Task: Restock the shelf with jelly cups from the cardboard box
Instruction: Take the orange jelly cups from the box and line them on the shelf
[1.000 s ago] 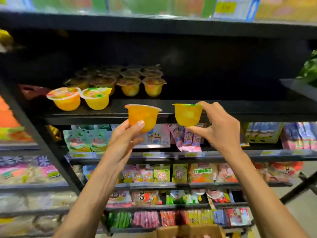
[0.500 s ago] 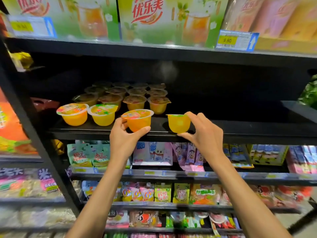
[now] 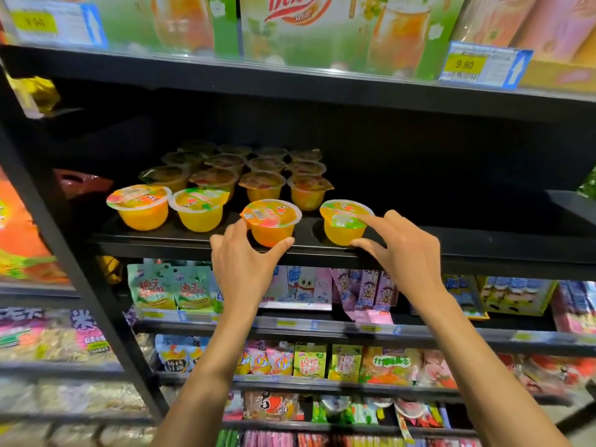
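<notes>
Fingers (image 3: pixel 237 226) of the left hand (image 3: pixel 240 269) curl round the orange jelly cup (image 3: pixel 271 222), with the thumb against its lower right side, at the near edge of the black shelf (image 3: pixel 483 243). Just right of it, the right hand (image 3: pixel 403 250) pinches the yellow jelly cup (image 3: pixel 345 222), forefinger on the lid's rim and thumb low on its wall. Both cups are upright. Two front cups (image 3: pixel 140 208) stand to the left, with rows of cups (image 3: pixel 254 169) farther back. Above are a price tag (image 3: pixel 483 64) and green drink boxes (image 3: pixel 322 27). Snack packets (image 3: pixel 174 290) fill the lower shelves.
</notes>
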